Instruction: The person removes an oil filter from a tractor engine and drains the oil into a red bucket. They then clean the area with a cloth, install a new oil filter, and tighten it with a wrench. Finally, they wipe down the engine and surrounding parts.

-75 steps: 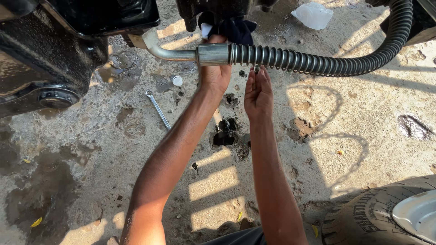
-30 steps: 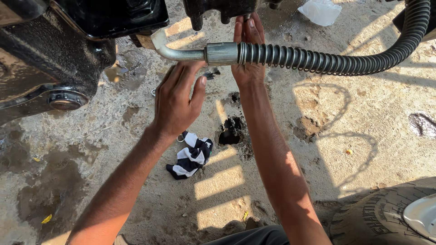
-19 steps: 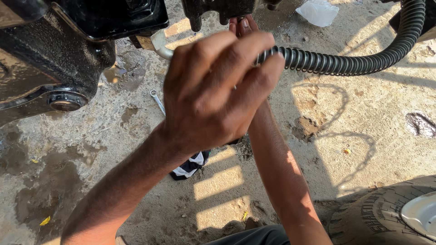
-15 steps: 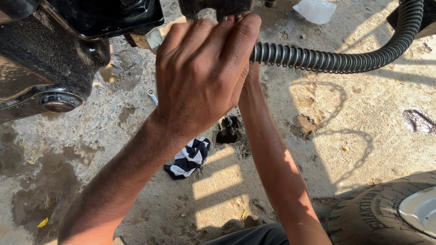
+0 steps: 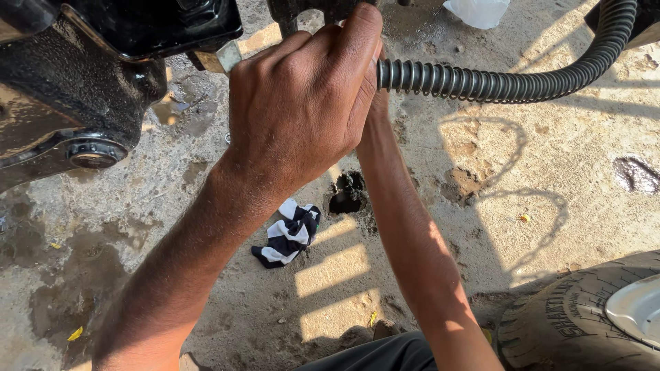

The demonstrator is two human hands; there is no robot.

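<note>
Both forearms are bare from elbow to wrist, with no sleeves, watch, rings or gloves on the 2 hands. The left hand [image 5: 302,103] shows its back, knuckles and fine hair along the forearm. Below the hands, near the right elbow, a bit of dark trouser cloth [image 5: 371,354] shows.

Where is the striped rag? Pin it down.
Head view, lower centre-left: the striped rag lies on the concrete floor between both forearms, just left of the small hole.

The left hand [image 5: 302,110] let the striped rag [image 5: 287,233] fall and gripped the hose [image 5: 495,82].
</note>
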